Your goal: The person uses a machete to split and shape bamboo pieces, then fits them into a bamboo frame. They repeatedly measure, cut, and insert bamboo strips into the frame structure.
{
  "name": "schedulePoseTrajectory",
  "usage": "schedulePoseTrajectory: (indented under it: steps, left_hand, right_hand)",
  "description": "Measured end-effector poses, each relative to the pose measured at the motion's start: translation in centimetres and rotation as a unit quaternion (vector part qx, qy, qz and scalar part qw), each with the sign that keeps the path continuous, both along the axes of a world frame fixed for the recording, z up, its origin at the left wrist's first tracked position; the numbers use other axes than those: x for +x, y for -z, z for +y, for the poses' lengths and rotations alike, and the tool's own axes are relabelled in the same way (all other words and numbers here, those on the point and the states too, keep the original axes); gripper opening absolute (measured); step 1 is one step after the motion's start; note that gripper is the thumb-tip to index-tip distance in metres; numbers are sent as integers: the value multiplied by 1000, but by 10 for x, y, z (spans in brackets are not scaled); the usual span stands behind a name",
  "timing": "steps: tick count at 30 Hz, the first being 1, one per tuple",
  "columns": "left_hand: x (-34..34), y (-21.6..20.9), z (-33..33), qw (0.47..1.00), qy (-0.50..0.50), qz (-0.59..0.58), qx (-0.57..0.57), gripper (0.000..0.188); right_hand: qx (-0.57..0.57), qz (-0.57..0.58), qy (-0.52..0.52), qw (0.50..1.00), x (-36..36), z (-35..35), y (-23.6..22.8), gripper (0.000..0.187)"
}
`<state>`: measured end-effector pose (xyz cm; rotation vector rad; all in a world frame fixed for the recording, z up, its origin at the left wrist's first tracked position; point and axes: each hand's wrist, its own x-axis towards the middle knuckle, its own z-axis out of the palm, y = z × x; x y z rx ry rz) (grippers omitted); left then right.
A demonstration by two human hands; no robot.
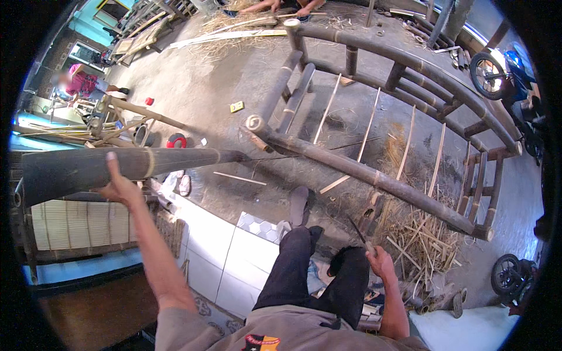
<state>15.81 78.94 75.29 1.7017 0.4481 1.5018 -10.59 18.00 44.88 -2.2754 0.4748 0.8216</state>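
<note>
A thick dark bamboo pole [126, 165] slants at the left, its wide end nearest me and its thin end pointing to the middle of the floor. My left hand [120, 184] is closed on it from below, thumb up over the near side. In my right hand [381, 261] is a knife [358, 231] with a dark narrow blade, held by its light handle beside my right knee. Ahead stands a bamboo frame [363, 161] with rails, short posts and several thin slats across it. A cut bamboo piece [370, 212] lies near the knife tip.
A pile of bamboo splints [424, 245] lies to the right. White tiles [211, 240] run beside my left leg. A person [82, 82] sits far left, and another person's hands [272, 6] work at the top. Motorcycles [518, 82] stand on the right. A yellow item [236, 107] lies mid-floor.
</note>
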Motion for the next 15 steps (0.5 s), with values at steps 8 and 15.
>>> schedulePoseTrajectory:
  steps: [8, 15]
  left_hand:
    - [10, -86, -22, 986, 135, -29, -90, 76]
    - [14, -93, -23, 925, 297, 17, -235, 82]
  right_hand:
    - [-28, -17, 61, 998, -44, -1, -132, 56]
    - [-40, -99, 126, 986, -34, 18, -177, 51]
